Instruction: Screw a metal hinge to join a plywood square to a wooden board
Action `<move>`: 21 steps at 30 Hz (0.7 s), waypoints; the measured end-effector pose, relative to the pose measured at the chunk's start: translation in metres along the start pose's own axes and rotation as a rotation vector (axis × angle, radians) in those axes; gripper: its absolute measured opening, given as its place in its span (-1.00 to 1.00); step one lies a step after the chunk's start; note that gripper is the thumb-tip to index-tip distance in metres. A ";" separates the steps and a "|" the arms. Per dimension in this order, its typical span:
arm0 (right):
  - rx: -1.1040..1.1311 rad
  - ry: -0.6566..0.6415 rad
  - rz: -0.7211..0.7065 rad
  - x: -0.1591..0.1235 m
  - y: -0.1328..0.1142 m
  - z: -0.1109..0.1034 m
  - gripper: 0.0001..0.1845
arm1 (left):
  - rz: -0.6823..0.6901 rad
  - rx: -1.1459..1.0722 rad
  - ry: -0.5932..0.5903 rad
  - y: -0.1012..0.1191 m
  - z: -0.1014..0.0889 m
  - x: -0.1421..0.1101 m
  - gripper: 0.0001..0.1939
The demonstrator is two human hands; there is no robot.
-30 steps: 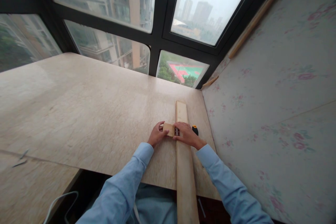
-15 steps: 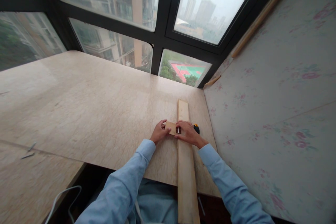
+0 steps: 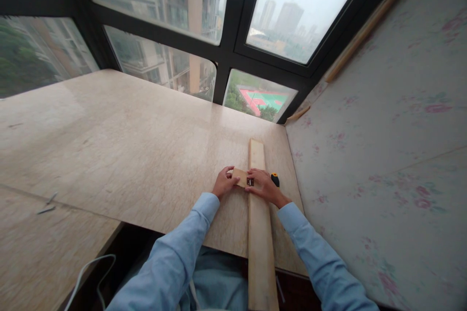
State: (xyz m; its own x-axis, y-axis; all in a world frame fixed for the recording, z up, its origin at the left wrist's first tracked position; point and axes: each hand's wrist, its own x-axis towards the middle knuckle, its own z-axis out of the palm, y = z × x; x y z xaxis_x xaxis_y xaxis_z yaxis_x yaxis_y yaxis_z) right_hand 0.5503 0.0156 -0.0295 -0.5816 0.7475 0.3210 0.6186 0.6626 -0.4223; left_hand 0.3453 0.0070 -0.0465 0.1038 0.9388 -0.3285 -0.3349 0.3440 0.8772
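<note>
My left hand (image 3: pixel 224 182) is closed on a small flat wooden block (image 3: pixel 240 177), fingers behind it and thumb at its near edge. A small dark metal piece that looks like a hinge (image 3: pixel 250 181) sits at the block's right end, with a shiny part in its middle. My right hand (image 3: pixel 264 184) pinches the hinge from the right, its fingertips curled round it. Both hands are over a long wooden plank (image 3: pixel 260 233), which lies lengthwise and runs past the counter's near edge. Just right of my right hand is a black-and-yellow handle (image 3: pixel 275 180), partly hidden.
The plank rests on a beige stone-look counter (image 3: pixel 146 155). At the left lie a few thin metal pieces (image 3: pixel 46 211), perhaps nails. A white cable (image 3: pixel 85 267) hangs by the counter's front gap. Dark-framed windows (image 3: pixel 226 53) stand behind, and a flowered wall (image 3: pixel 383 155) is on the right.
My view has turned slightly, so everything sits a little further right. Both hands keep the same hold on the block and hinge; no other change shows.
</note>
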 end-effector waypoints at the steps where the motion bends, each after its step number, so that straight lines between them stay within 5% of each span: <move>1: 0.010 0.010 -0.003 -0.001 0.001 0.001 -0.58 | -0.005 -0.005 0.004 0.001 0.000 0.000 -0.44; 21: 0.110 0.041 0.041 0.002 0.005 0.001 -0.57 | -0.055 0.008 0.028 0.006 0.002 -0.004 -0.52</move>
State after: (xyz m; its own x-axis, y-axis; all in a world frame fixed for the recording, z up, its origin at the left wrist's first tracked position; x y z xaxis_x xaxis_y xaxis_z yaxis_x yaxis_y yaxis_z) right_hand 0.5519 0.0203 -0.0318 -0.5335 0.7765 0.3353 0.5783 0.6242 -0.5253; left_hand 0.3447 0.0051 -0.0396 0.0960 0.9176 -0.3857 -0.3224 0.3953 0.8601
